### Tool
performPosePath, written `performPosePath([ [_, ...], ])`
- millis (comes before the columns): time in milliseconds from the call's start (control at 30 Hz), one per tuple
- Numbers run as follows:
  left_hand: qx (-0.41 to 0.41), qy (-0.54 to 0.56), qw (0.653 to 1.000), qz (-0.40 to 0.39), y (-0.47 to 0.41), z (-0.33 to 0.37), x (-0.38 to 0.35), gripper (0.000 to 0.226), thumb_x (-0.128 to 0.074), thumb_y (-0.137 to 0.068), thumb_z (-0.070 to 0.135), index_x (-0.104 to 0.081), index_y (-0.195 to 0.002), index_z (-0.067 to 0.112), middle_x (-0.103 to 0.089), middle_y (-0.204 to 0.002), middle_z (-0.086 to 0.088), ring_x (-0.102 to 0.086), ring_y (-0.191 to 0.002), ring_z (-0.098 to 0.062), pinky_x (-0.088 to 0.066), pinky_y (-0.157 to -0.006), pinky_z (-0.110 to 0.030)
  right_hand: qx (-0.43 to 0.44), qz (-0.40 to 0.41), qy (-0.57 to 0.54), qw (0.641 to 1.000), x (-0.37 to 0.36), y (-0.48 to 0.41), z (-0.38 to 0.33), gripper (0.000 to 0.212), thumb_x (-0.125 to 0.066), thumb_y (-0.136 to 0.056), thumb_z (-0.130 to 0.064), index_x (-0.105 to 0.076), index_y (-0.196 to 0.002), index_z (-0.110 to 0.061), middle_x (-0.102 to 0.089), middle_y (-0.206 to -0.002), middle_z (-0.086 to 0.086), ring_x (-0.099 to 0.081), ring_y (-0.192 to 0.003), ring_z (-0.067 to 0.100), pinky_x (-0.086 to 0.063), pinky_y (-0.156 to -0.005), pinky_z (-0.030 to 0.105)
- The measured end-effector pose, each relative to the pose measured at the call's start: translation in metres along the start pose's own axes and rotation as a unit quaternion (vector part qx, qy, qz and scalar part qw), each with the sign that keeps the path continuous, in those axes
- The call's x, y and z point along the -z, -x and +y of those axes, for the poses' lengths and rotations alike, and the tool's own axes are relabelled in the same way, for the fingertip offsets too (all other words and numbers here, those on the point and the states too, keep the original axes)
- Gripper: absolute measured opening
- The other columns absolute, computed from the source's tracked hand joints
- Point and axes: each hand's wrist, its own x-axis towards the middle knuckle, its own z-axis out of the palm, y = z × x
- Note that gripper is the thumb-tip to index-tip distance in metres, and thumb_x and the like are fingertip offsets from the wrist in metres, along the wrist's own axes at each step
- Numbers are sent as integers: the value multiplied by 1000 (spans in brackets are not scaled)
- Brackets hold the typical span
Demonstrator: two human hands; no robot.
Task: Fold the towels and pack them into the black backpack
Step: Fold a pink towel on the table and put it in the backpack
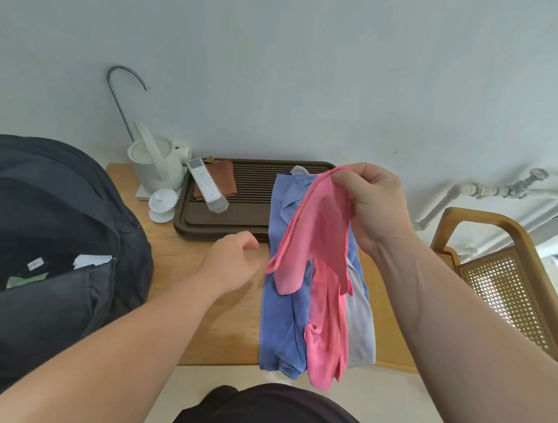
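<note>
Pink towel (316, 220): raised by top edge, hanging above crumpled pile of blue towel (277, 317), second pink towel (327, 330), grey towel (360, 329). Black backpack (38, 227): apart at left, upright, unzipped.

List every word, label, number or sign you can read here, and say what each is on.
No text is legible.
White tag inside the black backpack: marks too blurred to read.
White control bar on the dark tea tray: faint marks, too small to read.
Pink towel, white kettle: no print visible.
</note>
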Motion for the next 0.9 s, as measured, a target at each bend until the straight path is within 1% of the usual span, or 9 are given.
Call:
performPosePath([
  [100, -15, 44, 999, -17, 3, 0, -11, 51, -76, -84, 41, -56, -128, 25, -58, -126, 10, -53, -120, -11, -45, -100, -32, -18, -5, -33, 999, 1, 0, -3, 20, -64, -87, 4, -70, -71, -9, -68, -61, -3, -58, -59, 10, -46, -58, 23],
  [200, -28, 135, 990, -29, 6, 15, -21, 61, -82, -74, 52, -55, -125, 31, -58, -119, 17, -56, -109, -3, -48, -93, -29, -19, -4, -32, 999, 0, 3, -1, 22, -65, -86, 2, -68, -69, -10, -62, -55, -7, -53, -55, 10, -42, -55, 23],
  [267, -44, 156, 986, -26, 6, 27, -30, 46, -82, -76, 45, -59, -113, 30, -65, -108, 14, -62, -98, -5, -52, -83, -27, -22, -4, -45, 999, -3, 6, 0, 28, -60, -89, 6, -64, -67, -10, -59, -51, -10, -52, -52, 7, -41, -52, 20],
  [333, -56, 115, 992, 18, 3, 36, -34, 17, -72, -84, 29, -61, -95, 23, -66, -91, 6, -64, -87, -16, -51, -75, -33, -22, -9, -53, 998, -3, 9, 0, 31, -57, -91, 8, -63, -66, -9, -59, -50, -11, -53, -49, 4, -41, -50, 17],
  [400, -66, 64, 994, 50, -3, 35, -33, 6, -63, -85, 18, -58, -84, 15, -63, -79, -1, -58, -78, -27, -46, -70, -40, -22, -9, -58, 998, 0, 11, -2, 29, -56, -91, 9, -63, -68, -8, -60, -51, -11, -55, -50, 3, -42, -52, 17],
  [600, -58, 110, 991, 41, -8, 5, 2, 16, -62, -94, 17, -75, -93, 27, -73, -82, 8, -67, -83, -17, -51, -76, -37, -26, 50, -39, 998, 24, 5, -2, 8, -67, -77, -4, -71, -73, -10, -63, -64, 2, -51, -61, 14, -40, -58, 28],
  [767, -81, 187, 970, 131, 3, 3, 63, 20, -57, -98, 10, -67, -102, 26, -68, -79, -7, -57, -65, -10, -46, -67, -33, 0, 68, 67, 995, 36, 0, 0, 23, -67, -79, 3, -74, -70, -17, -68, -72, 6, -54, -66, 14, -40, -62, 29],
  [833, -111, 176, 967, 150, 7, 7, 93, 18, -55, -99, 9, -64, -98, 24, -62, -78, -15, -49, -63, -10, -41, -65, -31, 3, 65, 99, 993, 40, -4, 0, 24, -68, -78, 3, -74, -69, -18, -67, -67, 2, -53, -62, 11, -40, -60, 27],
  [900, -140, 149, 968, 146, 11, 13, 122, 19, -57, -98, 7, -66, -93, 23, -62, -79, -11, -51, -68, -11, -42, -68, -32, 1, 61, 109, 992, 44, -9, -1, 24, -69, -78, 4, -74, -69, -18, -68, -67, 2, -56, -63, 13, -45, -62, 28],
])
